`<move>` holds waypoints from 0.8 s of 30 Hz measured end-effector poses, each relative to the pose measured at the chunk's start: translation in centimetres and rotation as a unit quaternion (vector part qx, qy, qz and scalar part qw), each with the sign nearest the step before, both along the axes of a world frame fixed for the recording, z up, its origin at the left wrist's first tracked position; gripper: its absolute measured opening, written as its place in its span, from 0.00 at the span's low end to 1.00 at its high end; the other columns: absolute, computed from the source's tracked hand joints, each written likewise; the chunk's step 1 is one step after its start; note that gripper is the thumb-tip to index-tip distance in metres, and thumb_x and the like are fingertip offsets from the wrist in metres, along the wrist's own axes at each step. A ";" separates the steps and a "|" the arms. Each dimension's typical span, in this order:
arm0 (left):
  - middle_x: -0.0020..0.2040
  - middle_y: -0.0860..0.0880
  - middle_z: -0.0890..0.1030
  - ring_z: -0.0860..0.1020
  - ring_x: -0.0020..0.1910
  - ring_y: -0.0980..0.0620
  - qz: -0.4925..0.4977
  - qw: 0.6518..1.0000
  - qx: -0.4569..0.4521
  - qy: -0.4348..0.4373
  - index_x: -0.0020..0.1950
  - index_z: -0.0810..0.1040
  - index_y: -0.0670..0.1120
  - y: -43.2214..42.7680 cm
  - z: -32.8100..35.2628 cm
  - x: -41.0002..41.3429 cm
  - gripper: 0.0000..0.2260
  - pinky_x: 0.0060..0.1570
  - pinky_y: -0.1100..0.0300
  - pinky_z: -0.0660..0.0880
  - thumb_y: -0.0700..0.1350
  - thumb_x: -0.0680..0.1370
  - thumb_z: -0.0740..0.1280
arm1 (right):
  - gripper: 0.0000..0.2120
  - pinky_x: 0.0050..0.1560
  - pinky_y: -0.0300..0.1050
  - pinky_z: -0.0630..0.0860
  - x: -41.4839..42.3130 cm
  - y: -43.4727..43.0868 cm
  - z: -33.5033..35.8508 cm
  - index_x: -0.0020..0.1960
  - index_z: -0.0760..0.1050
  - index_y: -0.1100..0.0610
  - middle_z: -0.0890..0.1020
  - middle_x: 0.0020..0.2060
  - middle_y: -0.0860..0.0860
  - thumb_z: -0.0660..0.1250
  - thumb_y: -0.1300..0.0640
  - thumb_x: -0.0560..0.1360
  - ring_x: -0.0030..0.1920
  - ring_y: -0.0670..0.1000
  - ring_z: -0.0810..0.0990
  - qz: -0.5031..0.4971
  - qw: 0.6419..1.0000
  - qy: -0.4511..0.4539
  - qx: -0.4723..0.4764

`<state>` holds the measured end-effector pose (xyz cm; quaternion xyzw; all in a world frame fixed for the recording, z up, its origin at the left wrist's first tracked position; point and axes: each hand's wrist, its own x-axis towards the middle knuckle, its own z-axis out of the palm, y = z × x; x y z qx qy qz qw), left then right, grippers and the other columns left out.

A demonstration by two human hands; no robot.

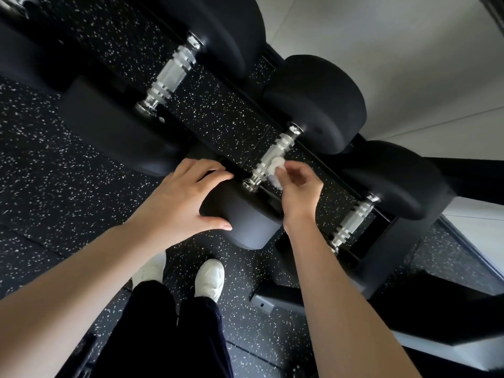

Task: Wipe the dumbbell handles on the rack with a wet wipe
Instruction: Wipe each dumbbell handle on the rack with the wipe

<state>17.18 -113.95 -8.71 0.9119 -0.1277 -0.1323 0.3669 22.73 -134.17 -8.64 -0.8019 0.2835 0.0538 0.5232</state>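
Observation:
Three black dumbbells with chrome handles lie side by side on a black rack (387,222). My right hand (296,190) pinches a small white wet wipe (276,166) and holds it against the middle dumbbell's handle (275,154). My left hand (180,200) rests with spread fingers on the near black head (245,219) of that same dumbbell. A larger dumbbell's handle (171,75) lies to the upper left, and a smaller one's handle (354,222) sits to the right.
The floor (49,186) is black rubber with white specks. My white shoes (210,278) and dark trousers stand just below the rack. A pale wall (409,64) runs behind the dumbbells. A rack foot (275,301) juts out near my right shoe.

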 end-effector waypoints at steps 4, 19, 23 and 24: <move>0.64 0.53 0.70 0.67 0.63 0.46 -0.004 1.000 0.002 0.002 0.66 0.68 0.52 0.0 0.1 0.1 0.35 0.58 0.42 0.72 0.67 0.64 0.62 | 0.08 0.43 0.32 0.75 2.3 -0.1 -0.1 0.44 0.77 0.53 0.79 0.39 0.46 0.69 0.66 0.73 0.39 0.41 0.78 -0.106 0.992 -0.045 0.052; 0.64 0.52 0.70 0.65 0.62 0.49 -0.009 1.000 0.013 0.005 0.67 0.71 0.50 0.0 0.5 0.2 0.35 0.57 0.51 0.71 0.65 0.64 0.67 | 0.08 0.49 0.41 0.80 -0.7 -0.6 -1.6 0.43 0.78 0.55 0.82 0.38 0.48 0.69 0.68 0.72 0.39 0.43 0.81 -0.011 0.997 0.010 0.081; 0.64 0.52 0.70 0.64 0.61 0.49 -0.016 1.000 0.022 0.000 0.67 0.71 0.50 0.1 0.5 0.3 0.36 0.56 0.55 0.68 0.67 0.64 0.63 | 0.05 0.44 0.38 0.78 -1.7 -1.4 -1.9 0.44 0.80 0.60 0.84 0.40 0.54 0.72 0.67 0.69 0.38 0.46 0.81 0.086 0.991 0.060 0.079; 0.64 0.52 0.70 0.65 0.61 0.50 -0.016 1.000 0.023 -0.001 0.67 0.71 0.50 0.1 0.5 0.3 0.36 0.56 0.56 0.67 0.67 0.64 0.62 | 0.05 0.44 0.38 0.77 -1.9 -1.5 -1.9 0.44 0.80 0.61 0.84 0.40 0.56 0.73 0.66 0.69 0.38 0.47 0.81 0.107 0.988 0.071 0.081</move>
